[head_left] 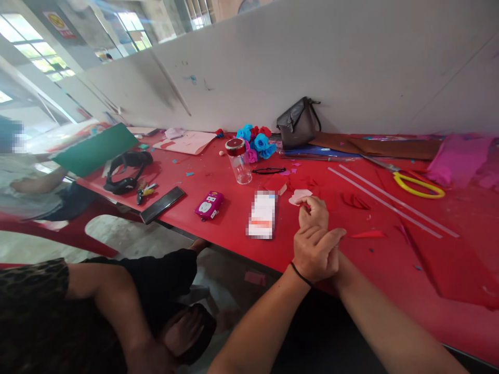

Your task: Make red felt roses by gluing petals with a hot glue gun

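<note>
My left hand (316, 254), with a black band at its wrist, is wrapped around my right wrist. Beyond it, my right hand (315, 212) is curled closed above the red table; a bit of red shows at its fingertips, too small to make out. Just past those fingers lies a pale pink paper petal (300, 196). Left of my hands lies a phone (262, 214), its lit screen blurred. Red paper scraps (354, 201) are scattered to the right of the hands.
Yellow-handled scissors (419, 186) and two pale strips (390, 202) lie right. A lidded glass jar (240, 169), paper flowers (257, 143) and a dark bag (298, 124) stand toward the partition. A magenta box (209, 205) and dark phone (162, 204) lie left. A person (105, 291) sits close at left.
</note>
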The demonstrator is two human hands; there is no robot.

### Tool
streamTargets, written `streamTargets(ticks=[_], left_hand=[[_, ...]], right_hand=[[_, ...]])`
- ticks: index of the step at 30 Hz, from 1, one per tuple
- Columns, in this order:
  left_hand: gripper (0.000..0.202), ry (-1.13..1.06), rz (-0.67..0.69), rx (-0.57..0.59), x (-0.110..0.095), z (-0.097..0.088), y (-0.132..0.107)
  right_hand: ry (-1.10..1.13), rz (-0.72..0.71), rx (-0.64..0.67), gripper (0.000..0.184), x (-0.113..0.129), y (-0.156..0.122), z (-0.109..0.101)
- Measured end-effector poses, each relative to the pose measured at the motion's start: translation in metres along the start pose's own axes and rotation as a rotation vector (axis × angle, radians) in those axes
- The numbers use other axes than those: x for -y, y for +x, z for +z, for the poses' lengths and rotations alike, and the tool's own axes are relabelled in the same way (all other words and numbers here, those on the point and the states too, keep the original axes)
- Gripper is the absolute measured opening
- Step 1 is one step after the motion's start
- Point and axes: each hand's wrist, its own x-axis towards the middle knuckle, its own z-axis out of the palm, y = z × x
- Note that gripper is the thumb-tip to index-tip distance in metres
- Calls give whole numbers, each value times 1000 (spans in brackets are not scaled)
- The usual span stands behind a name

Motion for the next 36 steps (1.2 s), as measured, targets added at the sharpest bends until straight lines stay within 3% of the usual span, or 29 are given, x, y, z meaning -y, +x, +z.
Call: streamTargets(ticks=[5,10,13,16,20,24,28,33,36], left_hand=[[29,54,-72,-26,1,0,-1],[25,94,-119,-140,3,3,2],[23,57,-188,-143,1,1,4],[21,13,-166,-137,-2,-2,6],[20,-1,-162,-150,-3,-4,6],[19,30,-285,-183,1,-1,8],[17,21,-360,-138,4,3,9],[19,-41,-374,-71,5,3,8],[19,-24,-393,-70,5,3,8]], right_hand=[[55,119,-74,20,-1,0,-4],[223,311,-101,14,-8,0,-8],[335,399,-112,12,-12,0,-11],[401,448,-94,14,-11,-3,-19],[418,468,-51,13,-6,-7,-35],[494,456,-51,12,-6,-8,-54],[604,344,93,16,-8,-13,-69],[648,331,218,20,-2,-21,-71],[642,343,188,26,1,-21,-67]])
